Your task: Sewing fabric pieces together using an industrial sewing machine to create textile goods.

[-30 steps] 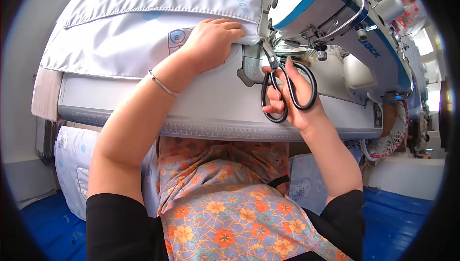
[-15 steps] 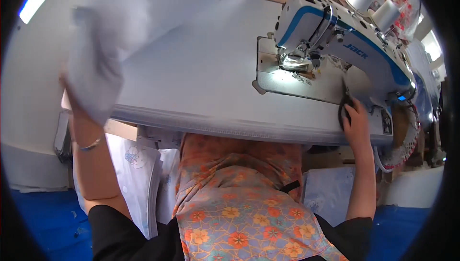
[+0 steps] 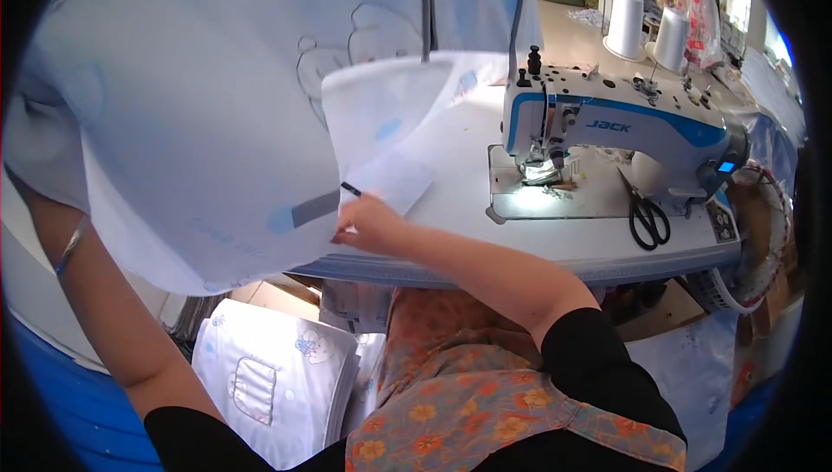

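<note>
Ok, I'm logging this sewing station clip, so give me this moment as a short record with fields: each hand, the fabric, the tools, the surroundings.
left hand: raised at the far left, hidden behind the pale blue fabric piece it lifts
right hand: pinching the lower edge of the fabric piece
fabric piece: held up in front of the table, a small grey patch near its edge
scissors: black, lying apart on the sewing machine bed
thread cones: two, white, behind the machine
below table: stack of white printed pieces
</note>
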The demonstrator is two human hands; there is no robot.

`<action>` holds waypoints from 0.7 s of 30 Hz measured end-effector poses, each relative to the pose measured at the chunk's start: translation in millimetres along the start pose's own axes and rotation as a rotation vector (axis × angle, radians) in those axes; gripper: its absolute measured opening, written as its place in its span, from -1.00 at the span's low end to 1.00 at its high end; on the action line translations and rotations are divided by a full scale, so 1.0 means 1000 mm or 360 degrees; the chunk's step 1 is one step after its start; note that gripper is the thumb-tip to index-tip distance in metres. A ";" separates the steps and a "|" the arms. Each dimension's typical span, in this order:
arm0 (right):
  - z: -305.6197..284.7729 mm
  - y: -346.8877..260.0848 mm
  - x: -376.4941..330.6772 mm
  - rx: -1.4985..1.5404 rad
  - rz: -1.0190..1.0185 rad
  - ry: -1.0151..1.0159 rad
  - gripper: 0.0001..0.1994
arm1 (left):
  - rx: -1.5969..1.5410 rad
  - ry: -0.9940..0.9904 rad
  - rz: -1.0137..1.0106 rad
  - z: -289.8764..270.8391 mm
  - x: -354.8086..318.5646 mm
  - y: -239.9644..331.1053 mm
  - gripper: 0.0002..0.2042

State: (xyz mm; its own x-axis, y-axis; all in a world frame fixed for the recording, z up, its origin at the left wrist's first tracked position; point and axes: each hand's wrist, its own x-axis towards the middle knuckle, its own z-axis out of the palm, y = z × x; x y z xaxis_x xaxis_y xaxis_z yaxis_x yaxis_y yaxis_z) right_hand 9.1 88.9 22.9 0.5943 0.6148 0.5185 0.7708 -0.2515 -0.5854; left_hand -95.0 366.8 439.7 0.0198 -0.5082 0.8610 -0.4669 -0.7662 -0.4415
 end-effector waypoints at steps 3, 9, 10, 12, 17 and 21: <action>0.003 -0.051 -0.010 -0.0111 0.0105 0.0053 -0.77 | 0.0199 -0.0095 -0.0114 0.014 -0.029 -0.017 -0.74; -0.106 -0.211 -0.031 -0.0363 0.0258 -0.0399 -0.79 | 0.0401 -0.0594 -0.0703 0.105 -0.170 -0.156 -0.80; -0.116 -0.215 -0.036 -0.0382 0.0255 -0.0445 -0.78 | 0.0354 -0.0698 -0.0829 0.138 -0.201 -0.168 -0.78; -0.126 -0.190 -0.048 -0.0443 0.0419 -0.0493 -0.78 | 0.0613 -0.1126 -0.0300 0.220 -0.217 -0.092 -0.70; -0.072 -0.051 -0.077 -0.0400 0.0812 -0.0583 -0.77 | 0.0104 -0.0508 -0.0754 0.313 -0.194 0.049 -0.67; -0.057 -0.021 -0.104 -0.0313 0.1214 -0.0172 -0.76 | -0.1138 -0.2208 -0.0428 0.261 -0.142 0.253 -0.47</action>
State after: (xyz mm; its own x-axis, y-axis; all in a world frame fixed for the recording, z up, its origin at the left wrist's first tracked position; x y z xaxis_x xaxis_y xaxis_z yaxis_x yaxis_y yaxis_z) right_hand -55.4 -12.4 16.9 0.9568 0.2864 -0.0503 0.1925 -0.7537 -0.6284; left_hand 14.8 142.1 139.9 0.7389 -0.6503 -0.1763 -0.6116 -0.7572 0.2295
